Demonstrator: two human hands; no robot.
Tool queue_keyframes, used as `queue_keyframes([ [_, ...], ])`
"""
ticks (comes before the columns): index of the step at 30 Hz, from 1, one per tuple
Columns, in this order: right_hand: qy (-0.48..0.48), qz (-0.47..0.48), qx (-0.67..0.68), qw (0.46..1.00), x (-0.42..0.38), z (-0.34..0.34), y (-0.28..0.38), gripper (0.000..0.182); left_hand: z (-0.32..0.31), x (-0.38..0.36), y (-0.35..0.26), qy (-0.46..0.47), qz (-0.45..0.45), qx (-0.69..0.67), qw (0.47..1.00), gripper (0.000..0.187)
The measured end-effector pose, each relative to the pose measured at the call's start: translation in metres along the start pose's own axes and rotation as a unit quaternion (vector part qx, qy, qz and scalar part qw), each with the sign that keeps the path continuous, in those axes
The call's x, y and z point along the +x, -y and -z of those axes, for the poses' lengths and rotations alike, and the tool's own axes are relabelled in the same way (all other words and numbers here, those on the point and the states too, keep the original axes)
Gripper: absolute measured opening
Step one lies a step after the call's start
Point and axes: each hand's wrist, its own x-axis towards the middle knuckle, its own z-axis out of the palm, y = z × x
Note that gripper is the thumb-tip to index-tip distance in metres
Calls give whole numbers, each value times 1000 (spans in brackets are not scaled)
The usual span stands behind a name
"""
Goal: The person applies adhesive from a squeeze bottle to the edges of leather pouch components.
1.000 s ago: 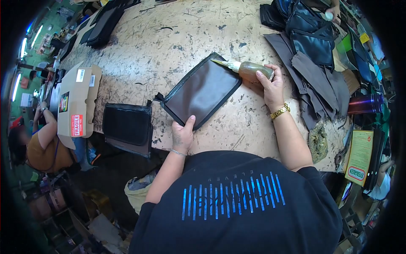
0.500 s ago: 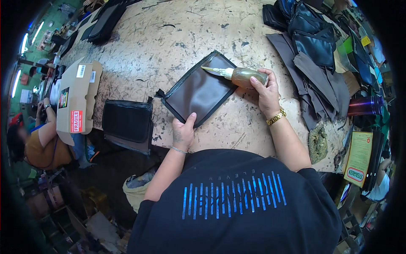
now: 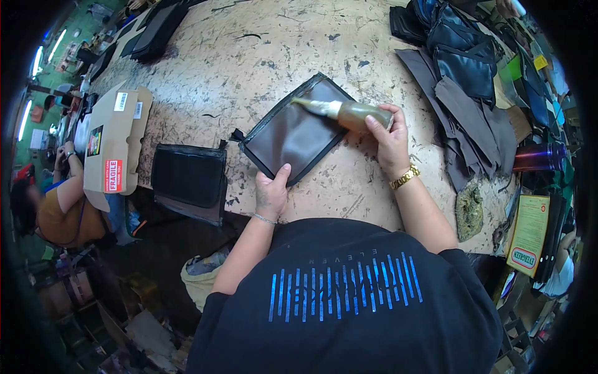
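My right hand (image 3: 393,140) is wrapped round a brownish glue bottle (image 3: 358,116), tilted so its long pale nozzle points left. The nozzle tip lies over the upper left edge of a dark brown, black-bordered leather panel (image 3: 293,140). That panel rests slanted on the worktable, and a small black tab sticks out at its left corner. At the panel's lower corner, my left hand (image 3: 272,190) grips the border with the thumb on top and the fingers hidden underneath. A second black panel (image 3: 189,176) lies to the left at the table's front edge.
An open cardboard box (image 3: 118,140) stands at the left, with a seated person (image 3: 65,209) beyond it. Brown leather pieces (image 3: 470,121) and black bags (image 3: 464,62) are heaped on the right of the scuffed table (image 3: 274,50). Near them lies a lumpy greenish block (image 3: 468,214).
The glue bottle and my right hand have shifted slightly left, taking the nozzle tip along the panel's upper left edge. My left hand stays on the panel's corner.
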Motion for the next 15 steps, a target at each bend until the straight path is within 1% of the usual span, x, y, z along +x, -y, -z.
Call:
queue_keyframes([
  [2, -28, 36, -58, 997, 13, 13, -5, 32, -1, 0, 0, -1, -1, 1, 1000, 26],
  [3, -28, 36, -58, 997, 20, 19, -7, 32, -2, -1, -2, 2, -1, -6, 1000, 24],
  [5, -54, 73, -121, 988, 27, 25, -9, 33, -3, -1, -2, 5, 1, -13, 1000, 22],
  [6, -54, 73, -122, 988, 27, 25, -9, 33, -2, -1, -2, 5, 3, -10, 1000, 22],
  [9, -51, 51, -98, 993, 24, 20, -5, 32, -2, 0, -2, 9, 5, -18, 1000, 23],
  [12, -27, 25, -76, 996, 11, 10, -4, 32, -4, -1, -4, 10, 6, -32, 999, 23],
  [15, 12, -21, 2, 1000, -3, -2, -1, 29, -3, 0, -3, 6, 10, -29, 1000, 23],
])
